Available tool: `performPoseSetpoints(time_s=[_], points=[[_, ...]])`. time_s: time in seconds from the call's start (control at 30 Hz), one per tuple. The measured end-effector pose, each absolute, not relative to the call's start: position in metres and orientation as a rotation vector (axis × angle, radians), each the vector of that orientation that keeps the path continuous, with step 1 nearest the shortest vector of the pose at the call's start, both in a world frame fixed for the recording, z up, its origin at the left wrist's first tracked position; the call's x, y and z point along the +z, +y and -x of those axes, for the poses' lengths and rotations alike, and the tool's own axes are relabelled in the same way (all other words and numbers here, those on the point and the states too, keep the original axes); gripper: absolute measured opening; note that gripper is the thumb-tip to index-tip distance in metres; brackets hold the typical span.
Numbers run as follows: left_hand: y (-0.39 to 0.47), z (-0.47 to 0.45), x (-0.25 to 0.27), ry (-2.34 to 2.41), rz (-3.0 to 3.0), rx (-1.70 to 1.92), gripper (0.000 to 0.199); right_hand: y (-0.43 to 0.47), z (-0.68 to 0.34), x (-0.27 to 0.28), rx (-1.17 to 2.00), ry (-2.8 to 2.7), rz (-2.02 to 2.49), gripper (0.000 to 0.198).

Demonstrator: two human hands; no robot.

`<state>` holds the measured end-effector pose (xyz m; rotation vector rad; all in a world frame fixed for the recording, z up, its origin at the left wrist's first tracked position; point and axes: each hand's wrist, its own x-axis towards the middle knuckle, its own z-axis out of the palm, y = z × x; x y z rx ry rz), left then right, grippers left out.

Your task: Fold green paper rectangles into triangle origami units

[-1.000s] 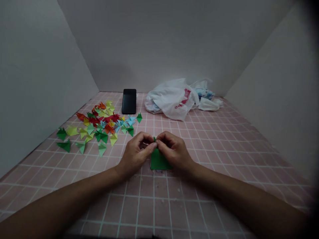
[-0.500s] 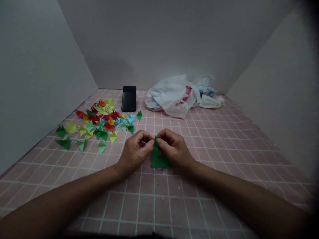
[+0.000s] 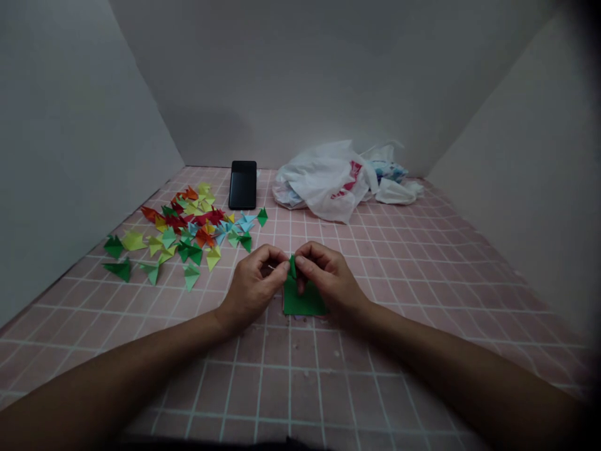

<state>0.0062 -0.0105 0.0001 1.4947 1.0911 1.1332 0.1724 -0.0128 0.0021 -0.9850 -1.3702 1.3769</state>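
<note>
Between the fingertips of both hands is a small folded piece of green origami paper (image 3: 292, 267), partly hidden by the fingers. My left hand (image 3: 257, 275) pinches its left side, thumb against the index finger. My right hand (image 3: 328, 275) is closed on its right side the same way. Just below lies a stack of square paper (image 3: 303, 302) with a green sheet on top, its right edge partly covered by my right hand. To the left is a pile of folded paper pieces (image 3: 190, 252) in green, yellow, red, orange and light blue.
A black phone (image 3: 243, 186) lies near the back wall, beyond the pile. A crumpled white plastic bag (image 3: 328, 178) with red print and a smaller bundle (image 3: 397, 191) are at the back right. White gridlines cross the pink surface (image 3: 422, 269); grey walls rise around it.
The green folded paper has turned slightly between my fingertips and shows a narrower, taller shape. Both hands stay in nearly the same place.
</note>
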Motion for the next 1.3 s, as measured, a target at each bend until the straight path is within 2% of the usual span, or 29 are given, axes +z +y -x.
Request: performPoseSetpoints(time_s=[0.17, 0.3, 0.43, 0.63, 0.87, 1.3], points=[[-0.008, -0.005, 0.000, 0.959, -1.300, 1.104, 0.022, -0.009, -0.172, 0.004, 1.245, -1.366, 0.965, 0.017], [-0.006, -0.006, -0.001, 0.917, -1.251, 1.103, 0.024, -0.008, -0.173, 0.005, 1.257, -1.431, 0.949, 0.015], [-0.007, -0.006, -0.001, 0.904, -1.278, 1.196, 0.020, -0.009, -0.174, 0.004, 1.294, -1.413, 0.931, 0.016], [-0.010, -0.005, 0.004, 0.926, -1.353, 1.202, 0.014, -0.008, -0.173, -0.002, 1.175, -1.477, 0.949, 0.012], [-0.008, -0.003, 0.004, 0.994, -1.406, 1.178, 0.017, -0.009, -0.175, -0.005, 0.970, -1.644, 0.981, 0.011], [-0.006, -0.002, 0.004, 1.068, -1.475, 1.139, 0.017, -0.009, -0.176, -0.002, 0.834, -1.754, 0.964, 0.012]])
